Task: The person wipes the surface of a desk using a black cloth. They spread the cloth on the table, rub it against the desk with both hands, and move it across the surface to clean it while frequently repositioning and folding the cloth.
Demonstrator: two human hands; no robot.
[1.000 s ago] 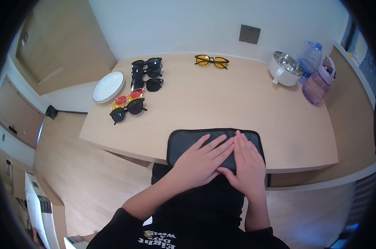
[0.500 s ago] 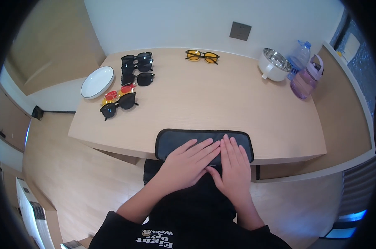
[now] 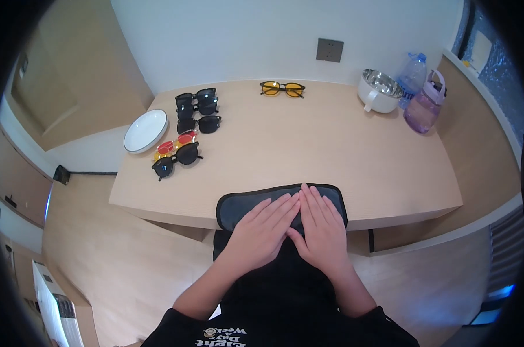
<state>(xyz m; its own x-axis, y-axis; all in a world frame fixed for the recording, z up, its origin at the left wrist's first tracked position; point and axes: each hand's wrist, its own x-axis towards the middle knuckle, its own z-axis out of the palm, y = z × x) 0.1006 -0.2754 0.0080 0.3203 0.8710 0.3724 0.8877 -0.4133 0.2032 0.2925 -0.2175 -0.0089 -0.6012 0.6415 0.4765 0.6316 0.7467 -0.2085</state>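
A dark grey cloth pad with black edging [image 3: 230, 209] lies at the front edge of the table. On it my left hand [image 3: 263, 231] rests flat, palm down, with its fingers stretched out. Beside it my right hand [image 3: 321, 228] lies flat too, and the fingertips of both hands meet near the pad's middle. Neither hand holds anything. What lies under the palms is hidden.
Several dark sunglasses [image 3: 199, 125] and a red-lensed pair [image 3: 176, 141] sit at the table's left, by a white plate [image 3: 146, 131]. Yellow-lensed glasses [image 3: 282, 89] lie at the back. At right stand a white-sided metal bowl [image 3: 380, 92], a clear bottle [image 3: 412, 78] and a purple bottle [image 3: 423, 110].
The view has turned slightly, so the table appears a little tilted and shifted. Both hands stay flat on the pad, their fingertips closer together.
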